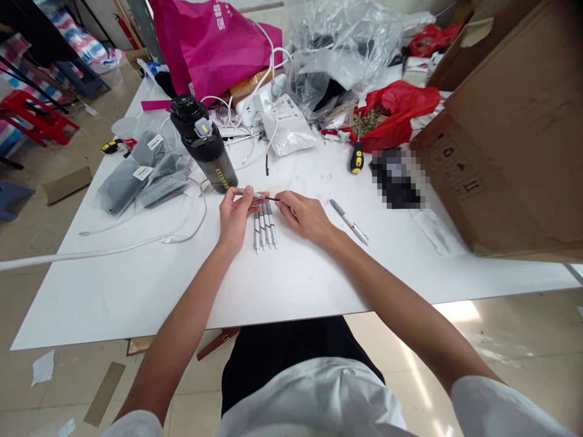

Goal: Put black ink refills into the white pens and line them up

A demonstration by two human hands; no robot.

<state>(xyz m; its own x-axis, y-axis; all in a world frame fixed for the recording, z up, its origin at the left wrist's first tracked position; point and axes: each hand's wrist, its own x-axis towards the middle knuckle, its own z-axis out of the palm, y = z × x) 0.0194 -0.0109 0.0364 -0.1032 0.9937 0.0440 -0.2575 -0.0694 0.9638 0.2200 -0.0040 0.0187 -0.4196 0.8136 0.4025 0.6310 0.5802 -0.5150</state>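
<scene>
fingers of the left hand [235, 213] pinch one end of a thin pen refill [263, 196]; the right hand [306, 216] pinches the other. refill spans both hands, just above four pens [265, 227], near the black bottle [204, 144].

- Left hand [234, 217], right hand [306, 216]: bare, no gloves, rings or watch.
- Sleeves: short, white, at 7 and 5 o'clock.
- Trousers: black, at 6 o'clock.
</scene>
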